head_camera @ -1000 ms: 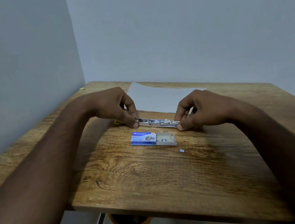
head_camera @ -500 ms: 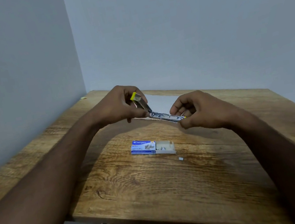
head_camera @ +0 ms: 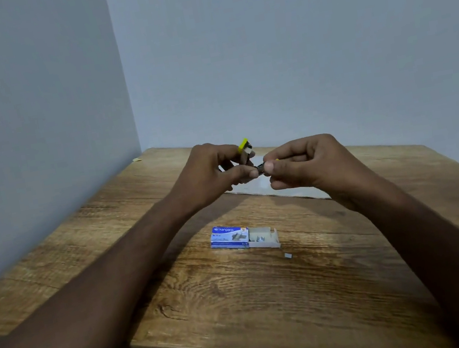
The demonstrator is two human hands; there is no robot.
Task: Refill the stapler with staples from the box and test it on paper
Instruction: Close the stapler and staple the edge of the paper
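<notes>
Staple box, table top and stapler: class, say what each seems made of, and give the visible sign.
Staple box: probably thin card, with a printed blue sleeve and a plain pale tray slid out.
Table: wood or wood-look laminate; the grain shows, slightly glossy.
Stapler: seemingly grey metal with a yellow, likely plastic, part; both hands hide most of it.

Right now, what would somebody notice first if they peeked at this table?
Two hands meet above the middle of the wooden table: the left hand and the right hand hold a small yellow-tipped stapler between them. Nearer the person lies a blue staple box, slid open, with a small silvery bit beside it.
</notes>
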